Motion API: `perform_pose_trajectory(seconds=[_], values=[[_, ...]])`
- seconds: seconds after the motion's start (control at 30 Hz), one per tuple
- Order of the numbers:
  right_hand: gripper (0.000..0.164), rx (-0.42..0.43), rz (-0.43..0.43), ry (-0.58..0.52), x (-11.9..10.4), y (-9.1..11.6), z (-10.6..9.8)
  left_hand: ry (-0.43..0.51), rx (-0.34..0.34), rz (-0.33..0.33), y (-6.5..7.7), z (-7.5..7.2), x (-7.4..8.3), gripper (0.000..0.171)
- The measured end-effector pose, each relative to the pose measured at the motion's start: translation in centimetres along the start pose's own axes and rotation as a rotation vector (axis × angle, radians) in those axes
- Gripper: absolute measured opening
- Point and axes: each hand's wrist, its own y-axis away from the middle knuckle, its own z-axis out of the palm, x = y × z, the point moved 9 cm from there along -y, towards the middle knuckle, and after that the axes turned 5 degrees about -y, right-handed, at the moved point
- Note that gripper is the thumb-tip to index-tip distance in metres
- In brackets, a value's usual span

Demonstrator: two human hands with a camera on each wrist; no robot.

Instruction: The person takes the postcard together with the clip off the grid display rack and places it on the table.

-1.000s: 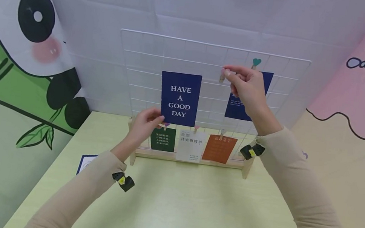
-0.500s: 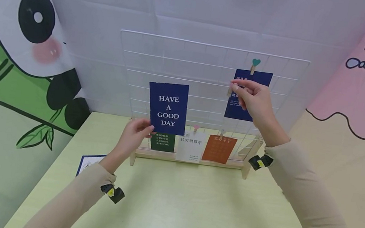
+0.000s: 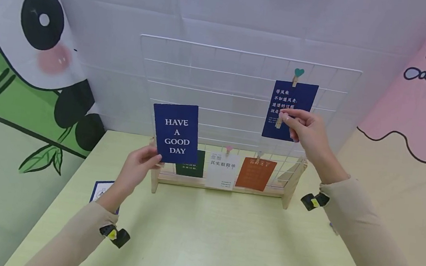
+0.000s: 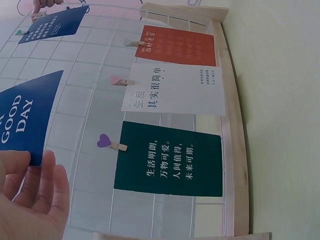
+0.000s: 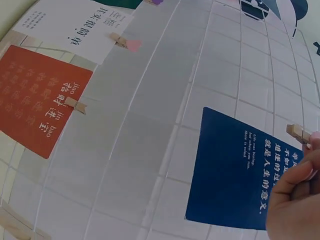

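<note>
My left hand [image 3: 138, 167] pinches the lower left corner of a dark blue card [image 3: 176, 134] lettered "HAVE A GOOD DAY", held up in front of a white wire grid [image 3: 233, 95]. In the left wrist view, thumb and fingers grip that card [image 4: 35, 115]. My right hand [image 3: 307, 129] pinches a small wooden clothespin [image 3: 279, 122]; its tip also shows in the right wrist view as a clothespin [image 5: 299, 134]. Behind that hand, a second blue card [image 3: 294, 103] hangs on the grid from a clothespin with a green heart [image 3: 298, 74].
Low on the grid hang a green card [image 4: 170, 160], a white card [image 3: 222, 172] and an orange card [image 3: 256, 174], each clipped. The grid stands in a wooden base [image 3: 226, 188] on a pale table [image 3: 200, 238]. A blue-bordered card [image 3: 101, 189] lies at left.
My left hand has moved left and down with the blue card, away from the grid's middle. The right hand, still pinching the clothespin, has moved right and down, across the hanging blue card.
</note>
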Motion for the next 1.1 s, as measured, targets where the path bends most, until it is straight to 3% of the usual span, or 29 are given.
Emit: perform_pose_trajectory(seconds=[0.63, 0.97, 1.03, 1.1], values=[[0.038, -0.006, 0.091, 0.065, 3.4, 2.4, -3.8, -0.064, 0.059, -0.107, 2.3, -3.3, -4.5, 0.033], [0.039, 0.018, 0.125, 0.106, 5.5, 3.9, -5.6, -0.065, 0.072, -0.119, 3.3, -4.2, -5.6, 0.037], [0.037, 0.02, 0.135, 0.11, 5.9, 4.2, -5.9, -0.049, 0.065, -0.116, 3.3, -4.4, -7.0, 0.038], [0.036, 0.018, 0.146, 0.114, 6.4, 4.4, -6.1, 0.018, 0.054, -0.095, 2.8, -4.8, -10.2, 0.037]])
